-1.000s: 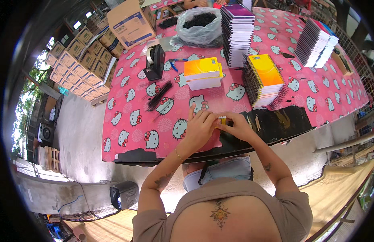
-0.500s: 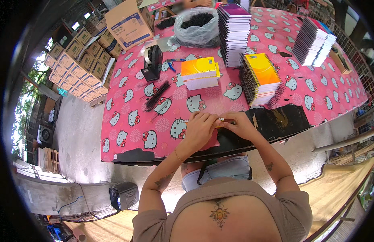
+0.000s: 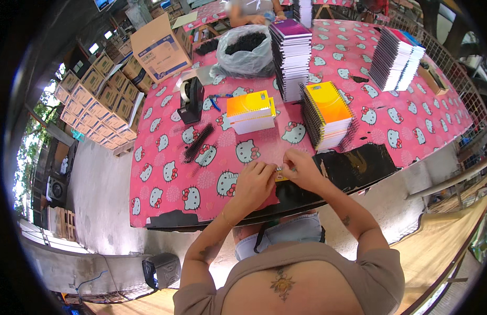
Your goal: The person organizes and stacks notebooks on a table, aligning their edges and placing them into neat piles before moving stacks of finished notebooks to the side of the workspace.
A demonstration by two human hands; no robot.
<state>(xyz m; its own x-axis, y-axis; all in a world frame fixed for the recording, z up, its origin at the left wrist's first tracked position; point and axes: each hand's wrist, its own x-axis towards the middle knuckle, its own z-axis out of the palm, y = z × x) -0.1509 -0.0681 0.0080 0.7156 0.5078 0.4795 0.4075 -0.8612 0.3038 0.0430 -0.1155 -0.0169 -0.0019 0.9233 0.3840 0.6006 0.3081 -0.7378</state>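
Observation:
At the table's near edge my two hands work close together over a small yellow-and-white piece (image 3: 279, 176), mostly hidden by my fingers, so its kind cannot be told. My left hand (image 3: 255, 184) is closed on its left side, fingers bent. My right hand (image 3: 303, 171) pinches at its right end, thumb and fingers together. Beyond them stands a short stack of yellow-orange notebooks (image 3: 250, 113). To its right is a taller stack of yellow spiral notebooks (image 3: 328, 113) with black wire coils. Loose black binding coils (image 3: 200, 143) lie to the left.
A black tape dispenser (image 3: 191, 100) and blue-handled pliers (image 3: 216, 103) lie at left. Behind are a plastic bag of black coils (image 3: 246, 58), purple-topped notebooks (image 3: 290, 63), an open carton (image 3: 162, 52) and another notebook stack (image 3: 395, 60). Another person's arm (image 3: 248, 20) shows across the table.
The view has tilted, so the table sits lower and slightly left. My right hand has lifted and turned a little, and more of the yellow piece shows between my hands.

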